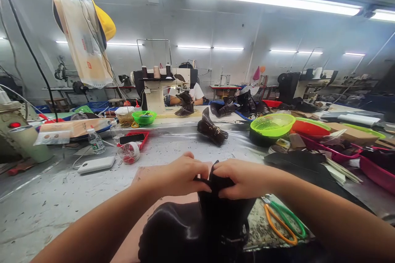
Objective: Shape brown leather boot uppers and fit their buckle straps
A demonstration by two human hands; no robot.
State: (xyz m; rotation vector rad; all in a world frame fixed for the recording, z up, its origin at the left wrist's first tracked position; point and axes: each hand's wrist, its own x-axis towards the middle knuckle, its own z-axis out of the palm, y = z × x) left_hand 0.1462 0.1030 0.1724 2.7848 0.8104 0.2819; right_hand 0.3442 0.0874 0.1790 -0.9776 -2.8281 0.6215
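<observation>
A dark leather boot (pixel 182 226) stands close in front of me, its shaft upright and its toe to the left. Pinching the left part of the shaft's top edge is my left hand (pixel 185 174), fingers closed. My right hand (pixel 243 178) grips the top edge on the other side, thumb against the shaft's outside. A buckle shows low on the boot's right side, partly in shadow. Farther off on the table lies another dark boot (pixel 212 128) with a buckled strap.
Scissors (pixel 282 220) with orange and green handles lie right of the boot. A white power bank (pixel 96 164), a water bottle (pixel 96 141) and a red tray (pixel 143 139) are at left. Green baskets (pixel 271 125) stand at right. Across the table, a person sits behind a sewing machine (pixel 157 94).
</observation>
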